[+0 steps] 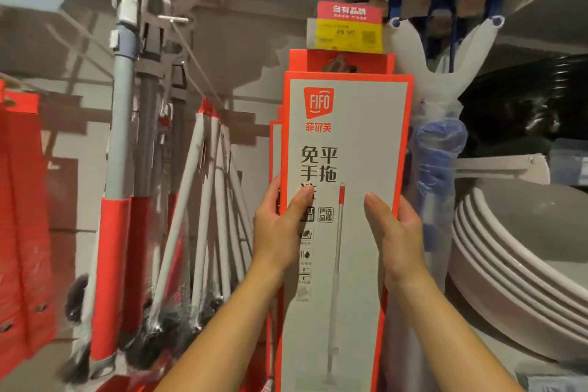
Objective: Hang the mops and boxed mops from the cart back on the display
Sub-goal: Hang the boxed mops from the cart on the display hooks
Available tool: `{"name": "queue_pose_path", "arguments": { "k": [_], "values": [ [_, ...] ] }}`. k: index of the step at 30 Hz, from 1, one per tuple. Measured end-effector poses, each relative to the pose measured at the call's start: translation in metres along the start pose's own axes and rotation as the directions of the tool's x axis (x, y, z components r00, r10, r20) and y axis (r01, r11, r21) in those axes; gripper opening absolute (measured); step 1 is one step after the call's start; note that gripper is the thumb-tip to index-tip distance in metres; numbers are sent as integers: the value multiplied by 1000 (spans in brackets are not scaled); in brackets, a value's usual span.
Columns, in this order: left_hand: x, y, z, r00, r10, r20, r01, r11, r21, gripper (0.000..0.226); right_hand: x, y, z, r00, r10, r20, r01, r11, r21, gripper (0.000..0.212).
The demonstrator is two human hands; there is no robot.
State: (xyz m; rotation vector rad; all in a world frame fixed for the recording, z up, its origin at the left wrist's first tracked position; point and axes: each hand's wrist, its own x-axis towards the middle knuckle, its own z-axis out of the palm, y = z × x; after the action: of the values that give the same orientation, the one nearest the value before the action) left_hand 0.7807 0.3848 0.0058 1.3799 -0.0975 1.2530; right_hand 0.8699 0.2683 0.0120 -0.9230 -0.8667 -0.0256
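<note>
A tall white boxed mop (346,124) with an orange border and a FIFO logo stands upright in front of me. My left hand (280,226) grips its left edge, thumb on the front face. On its right edge my right hand (397,229) holds it the same way. Right behind it hangs another orange boxed mop (342,60), its hang tab under a red and yellow price tag (348,27). Further boxes (275,143) peek out at the left behind it. The hook itself is hidden.
Loose mops with white and grey poles (206,200) and red sleeves (116,264) hang to the left. Orange boxes (22,200) fill the far left edge. Blue-and-white wrapped mops (439,143) hang close on the right, beside stacked grey basins (515,251).
</note>
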Motion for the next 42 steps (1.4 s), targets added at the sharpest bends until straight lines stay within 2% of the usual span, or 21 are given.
{"name": "queue_pose_path", "arguments": {
  "k": [5,11,23,26,29,32,35,39,42],
  "values": [
    [11,-3,6,1000,13,-27,-11,998,55,49,14,8,-5,999,25,32,-26,998,56,31],
    [29,-18,0,999,-6,-51,9,998,60,28,34,32,4,996,81,36,-85,987,138,36],
    [70,-59,-20,998,-49,-40,53,993,106,26,67,77,17,999,47,15,-48,997,63,26],
    [74,-68,-23,998,-33,-50,40,987,158,40,70,84,16,999,32,2,-32,999,24,24],
    [72,-74,-28,996,33,-80,-6,948,318,57,69,95,13,999,11,-38,-13,999,-38,14],
    [63,-77,-28,994,48,-99,-8,929,370,48,65,108,8,996,29,-86,-37,995,-93,7],
    [60,-79,-27,994,48,-102,-6,928,372,42,63,111,6,996,28,-87,-36,995,-95,10],
    [59,-82,-28,989,49,-142,15,910,415,62,61,110,5,995,25,-93,-36,993,-115,7],
    [56,-79,-27,989,36,-142,24,916,401,38,58,108,4,996,21,-82,-32,991,-130,8]
  ]
}}
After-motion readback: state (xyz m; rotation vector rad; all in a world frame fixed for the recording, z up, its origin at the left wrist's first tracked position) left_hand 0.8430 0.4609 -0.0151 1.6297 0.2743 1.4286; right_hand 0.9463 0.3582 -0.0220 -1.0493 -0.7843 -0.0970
